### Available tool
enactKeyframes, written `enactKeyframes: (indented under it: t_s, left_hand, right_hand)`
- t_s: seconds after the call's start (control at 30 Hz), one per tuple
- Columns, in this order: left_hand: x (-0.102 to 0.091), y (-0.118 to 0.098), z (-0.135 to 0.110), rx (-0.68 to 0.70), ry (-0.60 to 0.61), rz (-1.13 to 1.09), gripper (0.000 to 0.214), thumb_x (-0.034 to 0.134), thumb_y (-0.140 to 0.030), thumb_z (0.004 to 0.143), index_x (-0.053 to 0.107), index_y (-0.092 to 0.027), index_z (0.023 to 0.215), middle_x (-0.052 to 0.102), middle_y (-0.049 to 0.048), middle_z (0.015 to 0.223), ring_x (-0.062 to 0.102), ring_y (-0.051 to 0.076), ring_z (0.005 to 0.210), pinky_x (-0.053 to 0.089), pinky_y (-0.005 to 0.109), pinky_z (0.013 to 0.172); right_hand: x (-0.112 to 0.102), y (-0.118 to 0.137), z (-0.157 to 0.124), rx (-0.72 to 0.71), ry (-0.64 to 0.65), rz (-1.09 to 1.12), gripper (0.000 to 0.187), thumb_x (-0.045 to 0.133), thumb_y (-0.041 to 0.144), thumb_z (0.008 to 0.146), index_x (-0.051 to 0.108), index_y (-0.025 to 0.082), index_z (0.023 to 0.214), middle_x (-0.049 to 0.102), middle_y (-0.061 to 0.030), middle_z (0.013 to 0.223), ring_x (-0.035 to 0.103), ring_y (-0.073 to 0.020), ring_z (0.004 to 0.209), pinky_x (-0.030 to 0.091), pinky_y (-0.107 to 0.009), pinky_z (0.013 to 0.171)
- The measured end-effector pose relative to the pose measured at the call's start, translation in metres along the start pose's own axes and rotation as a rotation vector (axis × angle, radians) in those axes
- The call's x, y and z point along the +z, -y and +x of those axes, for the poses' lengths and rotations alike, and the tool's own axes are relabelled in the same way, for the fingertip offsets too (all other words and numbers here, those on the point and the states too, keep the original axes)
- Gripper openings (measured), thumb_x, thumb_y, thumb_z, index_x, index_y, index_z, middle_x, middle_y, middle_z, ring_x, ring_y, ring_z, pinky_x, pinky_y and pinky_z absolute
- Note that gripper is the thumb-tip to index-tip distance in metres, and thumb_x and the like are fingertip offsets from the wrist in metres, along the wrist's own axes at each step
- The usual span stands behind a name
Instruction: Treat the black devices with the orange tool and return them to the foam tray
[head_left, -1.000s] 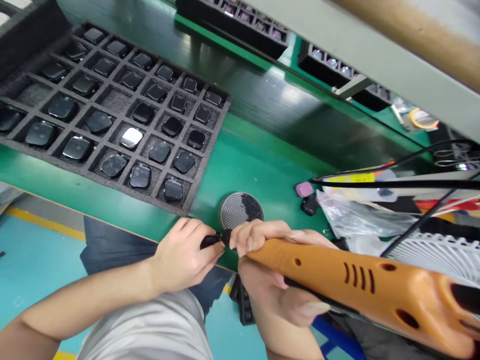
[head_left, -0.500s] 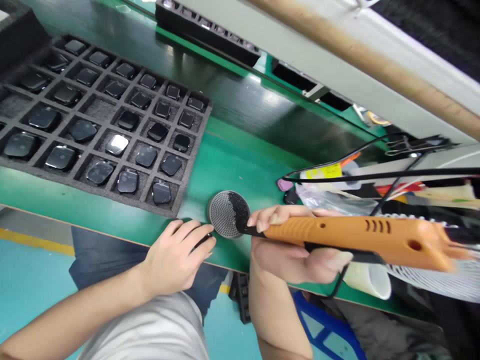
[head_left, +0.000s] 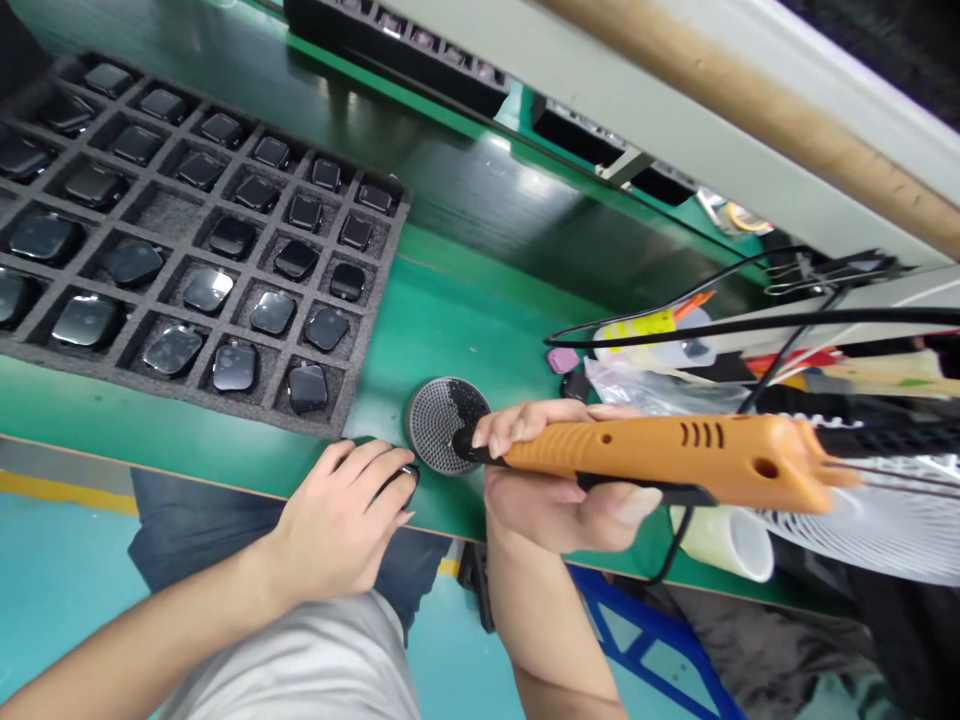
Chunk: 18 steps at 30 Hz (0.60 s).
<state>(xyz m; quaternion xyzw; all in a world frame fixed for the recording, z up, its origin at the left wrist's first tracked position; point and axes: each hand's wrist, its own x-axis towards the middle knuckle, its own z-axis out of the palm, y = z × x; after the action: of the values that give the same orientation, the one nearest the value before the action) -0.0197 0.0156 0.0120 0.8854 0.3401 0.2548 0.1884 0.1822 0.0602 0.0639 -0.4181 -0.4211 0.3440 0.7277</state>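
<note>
My right hand (head_left: pixel 559 490) is shut around an orange-handled soldering iron (head_left: pixel 660 450). Its dark tip rests on the black-speckled side of a round perforated metal disc (head_left: pixel 442 425) lying on the bench. My left hand (head_left: pixel 341 520) sits just left of the disc at the bench's front edge, curled over a small black object (head_left: pixel 405 473), most of which its fingers hide. Up and to the left, a grey foam tray (head_left: pixel 180 395) holds several dark square watch-like devices in its cells, and one of these (head_left: pixel 232 366) lies in the front row.
A green bench mat (head_left: pixel 465 320) runs under everything. To the right lie a pink object (head_left: pixel 563 360), a plastic bag (head_left: pixel 652 390), black cables (head_left: pixel 750 325), a white cup (head_left: pixel 727 540) and a white fan grille (head_left: pixel 877 525). Black racks (head_left: pixel 397 50) stand at the far side.
The iron has swung from my left hand's black object onto the disc. My left hand has dropped lower and closer to the bench edge, and the view has turned slightly.
</note>
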Motion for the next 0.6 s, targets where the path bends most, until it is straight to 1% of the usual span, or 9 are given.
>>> enactKeyframes:
  t_s: [0.07,0.13,0.2,0.3,0.43,0.6]
  left_hand:
    - [0.0,0.0,0.0,-0.003,-0.019,0.001,0.025,0.063,-0.026,0.109,0.073,-0.017,0.13,0.073,0.0131,0.144,0.065,0.032,0.13,0.048,0.05,0.105]
    - [0.001,0.0,0.001,-0.015,-0.079,0.013,0.021,0.069,-0.028,0.107,0.075,-0.021,0.126,0.076,0.0111,0.135,0.068,0.029,0.122,0.049,0.047,0.1]
    - [0.003,0.0,0.001,-0.028,-0.139,0.019,0.019,0.074,-0.029,0.105,0.076,-0.023,0.123,0.077,0.0095,0.126,0.07,0.027,0.114,0.05,0.044,0.095]
    - [0.006,0.0,0.002,-0.04,-0.17,0.007,0.018,0.076,-0.031,0.105,0.077,-0.024,0.122,0.078,0.0087,0.123,0.07,0.026,0.112,0.051,0.043,0.094]
    - [0.007,0.0,0.001,-0.055,-0.168,-0.007,0.018,0.076,-0.033,0.106,0.076,-0.024,0.121,0.078,0.0078,0.122,0.07,0.026,0.112,0.05,0.043,0.094]
    - [0.008,0.0,-0.001,-0.06,-0.167,-0.013,0.019,0.076,-0.035,0.106,0.076,-0.024,0.121,0.078,0.0082,0.124,0.07,0.026,0.113,0.05,0.044,0.093]
  right_hand:
    - [0.001,0.005,-0.001,-0.009,0.004,0.013,0.041,0.069,0.068,0.09,0.064,0.034,0.114,0.066,0.006,0.077,0.057,-0.0156,0.052,0.05,-0.033,0.05]
    - [0.003,0.014,-0.004,-0.014,0.008,0.022,0.041,0.07,0.067,0.091,0.067,0.034,0.115,0.067,0.005,0.079,0.058,-0.0165,0.055,0.052,-0.035,0.052]
    - [0.006,0.026,-0.009,0.012,0.024,0.022,0.041,0.07,0.068,0.092,0.069,0.035,0.116,0.067,0.0037,0.083,0.059,-0.0178,0.059,0.054,-0.038,0.055]
    - [0.011,0.038,-0.017,0.073,0.098,0.007,0.044,0.068,0.073,0.092,0.069,0.037,0.116,0.066,0.0039,0.086,0.059,-0.0179,0.063,0.055,-0.04,0.058]
    - [0.016,0.039,-0.025,0.12,0.207,-0.016,0.048,0.066,0.077,0.094,0.067,0.037,0.12,0.065,0.0041,0.087,0.062,-0.0174,0.065,0.057,-0.04,0.06]
    - [0.016,0.037,-0.029,0.147,0.225,-0.011,0.048,0.066,0.076,0.095,0.067,0.037,0.123,0.066,0.0033,0.09,0.063,-0.0183,0.068,0.058,-0.042,0.063]
